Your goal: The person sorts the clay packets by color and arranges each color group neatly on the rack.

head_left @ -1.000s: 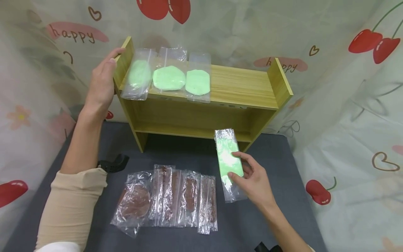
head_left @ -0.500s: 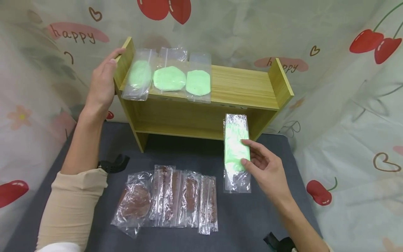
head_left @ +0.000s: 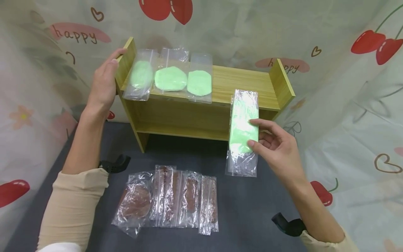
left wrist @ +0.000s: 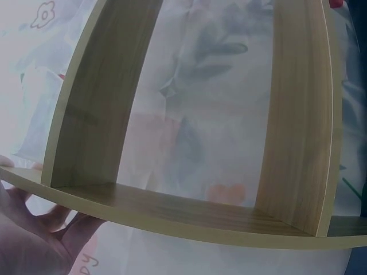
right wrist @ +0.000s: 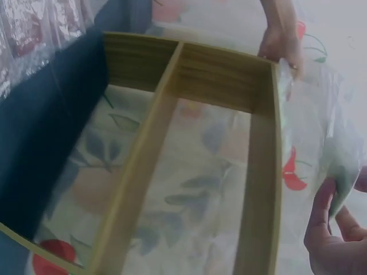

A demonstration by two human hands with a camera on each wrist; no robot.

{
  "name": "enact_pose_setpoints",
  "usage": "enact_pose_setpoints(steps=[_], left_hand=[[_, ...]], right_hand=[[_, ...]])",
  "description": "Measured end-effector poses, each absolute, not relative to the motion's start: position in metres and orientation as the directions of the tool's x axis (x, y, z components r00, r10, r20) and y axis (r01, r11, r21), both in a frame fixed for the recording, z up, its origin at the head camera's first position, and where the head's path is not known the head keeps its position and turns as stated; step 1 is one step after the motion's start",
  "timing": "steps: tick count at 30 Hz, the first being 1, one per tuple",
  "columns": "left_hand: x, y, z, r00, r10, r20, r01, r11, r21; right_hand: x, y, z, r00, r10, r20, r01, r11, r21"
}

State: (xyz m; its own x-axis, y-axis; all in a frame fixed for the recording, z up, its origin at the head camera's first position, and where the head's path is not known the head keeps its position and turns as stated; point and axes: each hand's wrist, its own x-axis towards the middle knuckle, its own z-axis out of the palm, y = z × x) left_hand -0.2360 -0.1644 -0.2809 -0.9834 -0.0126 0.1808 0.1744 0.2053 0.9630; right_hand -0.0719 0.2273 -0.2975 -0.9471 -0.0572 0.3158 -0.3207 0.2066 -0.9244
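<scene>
My left hand (head_left: 104, 82) grips the upper left side panel of a small wooden shelf (head_left: 185, 117). In the left wrist view its fingers (left wrist: 46, 220) lie against that panel's edge. With thumb and fingers my right hand (head_left: 278, 148) pinches a clear plastic bag (head_left: 244, 126) holding a flat pale-green slab. The bag hangs upright in front of the shelf's right half, its upper end overlapping the top board's front edge. Three similar bags with green pieces, such as the middle bag (head_left: 170, 78), stand side by side on the left of the top board.
Several clear bags with brown pieces (head_left: 135, 203) lie in a row on the dark table (head_left: 252, 210) before the shelf. A patterned curtain (head_left: 239, 31) surrounds the table at the back and sides. Black straps (head_left: 114, 163) sit at both wrists.
My right hand has raised the green bag up and slightly right, from in front of the lower board to the top board's edge. The left hand stays on the side panel.
</scene>
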Motion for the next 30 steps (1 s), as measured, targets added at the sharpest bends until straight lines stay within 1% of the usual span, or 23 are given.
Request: enact_pose_setpoints(steps=[4,9,16,26,30], left_hand=[[-0.236,-0.165,-0.28,-0.982,-0.007,0.189,0.184,0.204,0.962],[-0.235,-0.169,-0.282,-0.981,-0.016,0.191,0.184,0.212,0.96],[-0.234,-0.169,-0.284,-0.98,-0.023,0.199,0.187,0.256,0.948],[-0.234,-0.167,-0.282,-0.979,-0.021,0.203,0.191,0.258,0.947],[-0.234,-0.166,-0.28,-0.98,-0.021,0.199,0.187,0.257,0.948]], right_hand=[[-0.082,0.226,-0.285,-0.942,-0.067,0.328,-0.335,0.19,-0.923],[-0.101,0.225,-0.275,-0.946,-0.088,0.311,-0.322,0.175,-0.93],[-0.127,0.228,-0.266,-0.951,-0.085,0.298,-0.309,0.176,-0.935],[-0.164,0.226,-0.246,-0.984,-0.024,0.174,-0.171,0.355,-0.919],[-0.176,0.225,-0.243,-0.99,-0.008,0.138,-0.13,0.398,-0.908]])
